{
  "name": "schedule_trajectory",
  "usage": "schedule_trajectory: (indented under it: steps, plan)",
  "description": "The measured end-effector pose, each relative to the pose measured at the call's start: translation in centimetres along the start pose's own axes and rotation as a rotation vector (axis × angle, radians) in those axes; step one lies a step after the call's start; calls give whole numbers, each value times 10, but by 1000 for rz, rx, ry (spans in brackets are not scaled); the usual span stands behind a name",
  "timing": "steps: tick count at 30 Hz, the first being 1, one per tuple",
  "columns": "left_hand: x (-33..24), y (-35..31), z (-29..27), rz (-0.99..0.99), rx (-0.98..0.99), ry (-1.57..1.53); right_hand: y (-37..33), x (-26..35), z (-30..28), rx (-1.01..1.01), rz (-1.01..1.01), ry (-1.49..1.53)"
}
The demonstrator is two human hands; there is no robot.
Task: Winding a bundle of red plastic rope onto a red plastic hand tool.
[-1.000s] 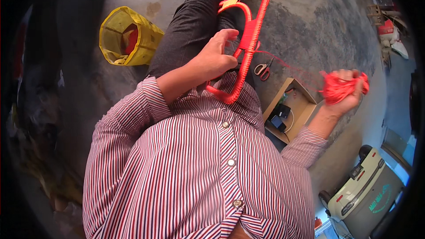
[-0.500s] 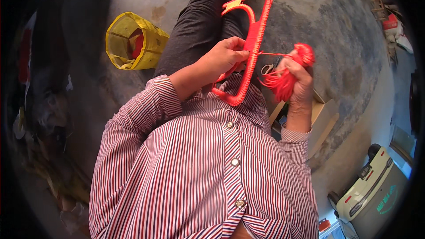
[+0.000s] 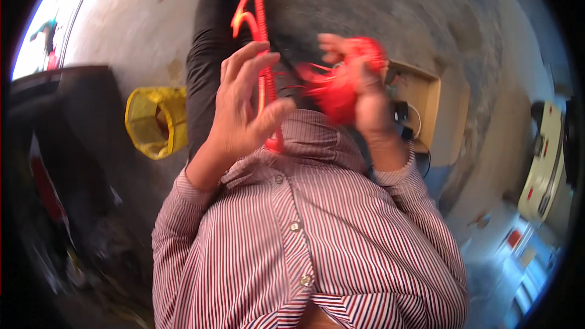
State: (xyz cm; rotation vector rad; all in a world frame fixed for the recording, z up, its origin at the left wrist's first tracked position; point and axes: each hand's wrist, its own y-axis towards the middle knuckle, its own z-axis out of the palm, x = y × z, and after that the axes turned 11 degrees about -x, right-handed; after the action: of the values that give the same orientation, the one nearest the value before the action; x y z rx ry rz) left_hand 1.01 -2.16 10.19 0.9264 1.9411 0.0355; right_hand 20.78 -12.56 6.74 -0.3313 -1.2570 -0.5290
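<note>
A frame wrapped in red cord (image 3: pixel 260 9) stands over my lap, seen nearly edge-on, its lower end near my shirt. My left hand (image 3: pixel 241 94) is raised at the frame, fingers spread and holding nothing; it hides part of the frame's middle. To the right, my right hand (image 3: pixel 373 100) grips a thick bundle of red cord (image 3: pixel 341 94), loose strands fanning toward the frame. Motion smears this hand and the bundle. Whether a strand still joins bundle and frame cannot be made out.
A yellow bin (image 3: pixel 137 122) with something reddish inside stands left of my leg. At my right lies an open cardboard box (image 3: pixel 431 100) holding dark items and a pale cable. A cream-coloured vehicle (image 3: pixel 541 158) is at the far right, a dark bulky shape (image 3: pixel 73 103) at the left.
My left hand has let go of the frame's edge and spread its fingers. The frame has turned more edge-on. My whole view has shifted, and the right hand with the cord bundle is moving.
</note>
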Motion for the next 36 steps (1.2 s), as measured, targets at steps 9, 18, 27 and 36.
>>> schedule_trajectory:
  steps: [9,18,27,36]
  plan:
    - [-31,-2,-24,-562,-103,-838,-9,-18,-8,186,270,47]
    - [-13,-22,-63,-749,-120,-914,-8,-259,-171,-344,492,-460]
    - [-23,-29,-61,-927,-192,-710,-12,-286,-172,-401,374,-1036]
    - [-26,-9,-68,-611,90,-417,25,-235,-138,-311,597,-1182]
